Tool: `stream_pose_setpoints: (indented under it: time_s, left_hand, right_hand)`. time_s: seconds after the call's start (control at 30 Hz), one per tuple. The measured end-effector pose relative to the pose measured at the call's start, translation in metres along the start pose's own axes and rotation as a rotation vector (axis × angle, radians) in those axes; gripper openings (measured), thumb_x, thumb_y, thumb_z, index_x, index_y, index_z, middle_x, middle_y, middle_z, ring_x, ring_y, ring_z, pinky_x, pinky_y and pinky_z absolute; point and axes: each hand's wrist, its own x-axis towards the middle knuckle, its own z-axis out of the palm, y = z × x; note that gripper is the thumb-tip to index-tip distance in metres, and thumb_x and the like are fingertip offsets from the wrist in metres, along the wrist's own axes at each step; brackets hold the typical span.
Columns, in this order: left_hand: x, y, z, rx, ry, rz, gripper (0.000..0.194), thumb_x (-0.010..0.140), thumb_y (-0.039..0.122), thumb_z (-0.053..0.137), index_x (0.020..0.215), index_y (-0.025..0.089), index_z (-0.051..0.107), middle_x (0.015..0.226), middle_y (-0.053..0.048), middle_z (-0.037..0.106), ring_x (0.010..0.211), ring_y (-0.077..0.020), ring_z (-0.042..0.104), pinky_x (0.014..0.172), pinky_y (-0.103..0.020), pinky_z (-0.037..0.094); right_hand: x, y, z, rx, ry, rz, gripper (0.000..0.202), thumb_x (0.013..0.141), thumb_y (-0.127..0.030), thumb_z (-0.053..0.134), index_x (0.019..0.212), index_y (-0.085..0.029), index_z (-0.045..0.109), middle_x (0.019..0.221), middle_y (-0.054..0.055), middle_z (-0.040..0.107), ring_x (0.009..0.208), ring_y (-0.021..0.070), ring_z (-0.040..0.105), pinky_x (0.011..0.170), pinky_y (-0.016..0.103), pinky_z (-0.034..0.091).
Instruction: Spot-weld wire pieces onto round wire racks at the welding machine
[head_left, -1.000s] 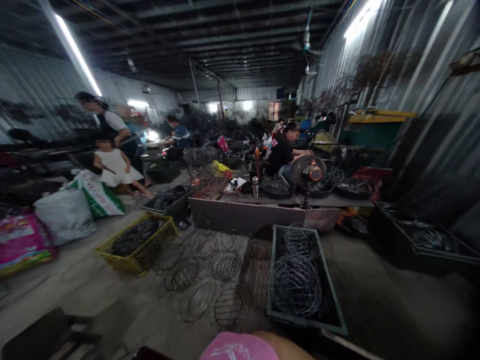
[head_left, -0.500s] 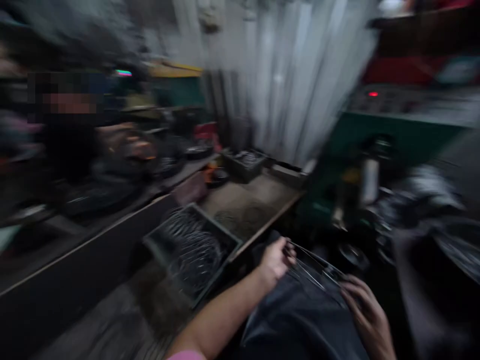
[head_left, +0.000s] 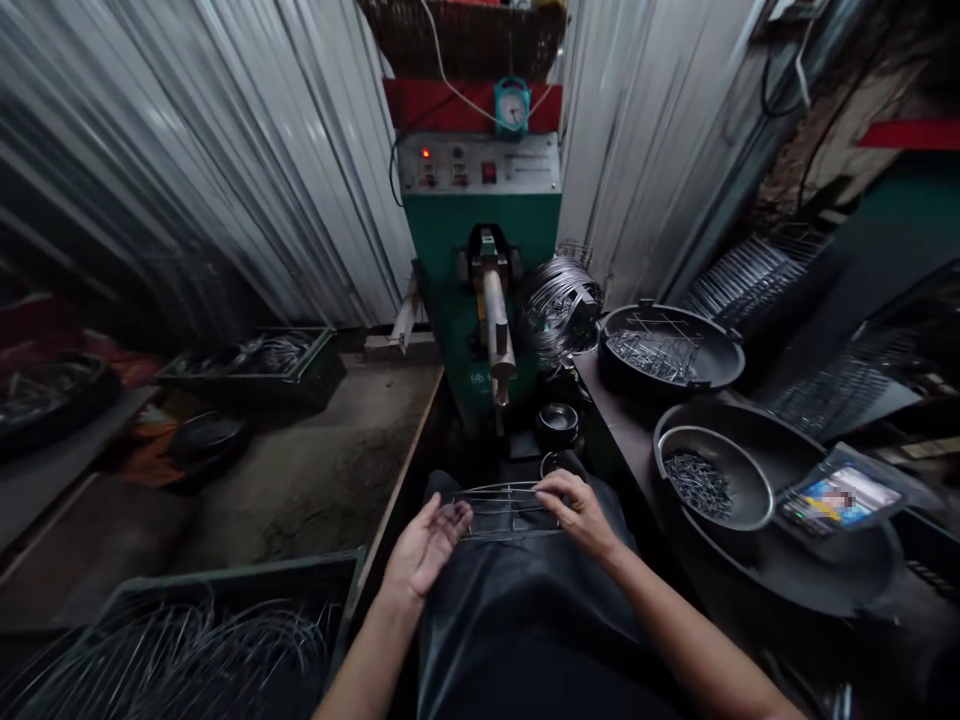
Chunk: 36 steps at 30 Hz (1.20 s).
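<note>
A small rack of bent metal wires (head_left: 504,512) lies above my lap, over a dark apron (head_left: 525,600). My right hand (head_left: 576,512) pinches its right end between thumb and fingers. At the left end, my left hand (head_left: 427,548) has its palm turned inward and its fingers loosely curled round the wires. In front of me stands a green machine (head_left: 442,240) with a metal arm (head_left: 496,330) that points toward me.
At the right are a black pan with wire pieces (head_left: 720,375) and a bowl of short metal pieces (head_left: 750,450) in a larger pan. A wire coil (head_left: 562,300) sits beside the machine. Lower left stands a crate of wires (head_left: 349,590); a wooden edge (head_left: 405,470) runs beside my legs.
My view has swung right, from the blurred workbench and a nearby person to the green machine. The wire rack stays between my hands, now held level across my lap.
</note>
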Motion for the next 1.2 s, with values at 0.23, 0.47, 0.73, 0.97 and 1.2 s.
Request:
stream_pose_setpoints:
  time_s: [0.23, 0.47, 0.73, 0.97, 1.2]
  left_hand:
    - [-0.004, 0.013, -0.027, 1.327, -0.149, 1.047, 0.067, 0.068, 0.046, 0.069, 0.125, 0.020, 0.045, 0.124, -0.013, 0.051, 0.114, -0.0293, 0.047, 0.097, -0.049, 0.038]
    - [0.011, -0.017, -0.016, 1.696, -0.314, 1.608, 0.061, 0.080, 0.029, 0.059, 0.134, 0.018, 0.032, 0.125, -0.014, 0.050, 0.116, -0.0265, 0.046, 0.101, -0.048, 0.034]
    - [0.009, -0.034, -0.024, 1.501, -0.170, 1.751, 0.029, 0.081, 0.020, 0.056, 0.109, 0.017, 0.048, 0.116, -0.014, 0.054, 0.111, -0.0262, 0.049, 0.099, -0.048, 0.036]
    - [0.039, 0.003, 0.028, 1.479, -0.288, 1.813, 0.006, 0.081, 0.016, 0.052, 0.086, 0.020, 0.049, 0.109, -0.009, 0.056, 0.104, -0.0213, 0.053, 0.099, -0.046, 0.037]
    - [0.090, 0.015, 0.062, 1.345, -0.263, 1.858, 0.012, 0.076, 0.011, 0.053, 0.073, 0.020, 0.047, 0.104, -0.008, 0.056, 0.100, -0.0220, 0.053, 0.096, -0.047, 0.039]
  right_hand:
    - [0.007, 0.001, 0.009, -0.038, -0.061, -0.063, 0.017, 0.083, -0.034, 0.055, 0.079, -0.021, 0.066, 0.080, 0.004, 0.066, 0.079, 0.0173, 0.059, 0.076, 0.032, 0.042]
    - [0.009, -0.003, 0.007, -0.095, -0.064, -0.094, 0.015, 0.083, -0.031, 0.055, 0.080, -0.022, 0.066, 0.085, 0.005, 0.066, 0.084, 0.0181, 0.060, 0.080, 0.033, 0.043]
    - [0.005, -0.011, 0.008, -0.054, -0.034, -0.061, 0.011, 0.081, -0.028, 0.057, 0.080, -0.022, 0.066, 0.087, 0.006, 0.065, 0.088, 0.0190, 0.059, 0.082, 0.034, 0.045]
    - [0.038, -0.005, 0.005, 0.034, 0.126, -0.036, 0.010, 0.078, -0.029, 0.059, 0.073, -0.021, 0.063, 0.078, 0.004, 0.063, 0.079, 0.0181, 0.058, 0.077, 0.032, 0.045]
    - [0.079, 0.023, 0.005, 0.080, 0.262, -0.027, 0.012, 0.076, -0.029, 0.058, 0.068, -0.020, 0.059, 0.083, 0.005, 0.064, 0.083, 0.0188, 0.059, 0.079, 0.032, 0.044]
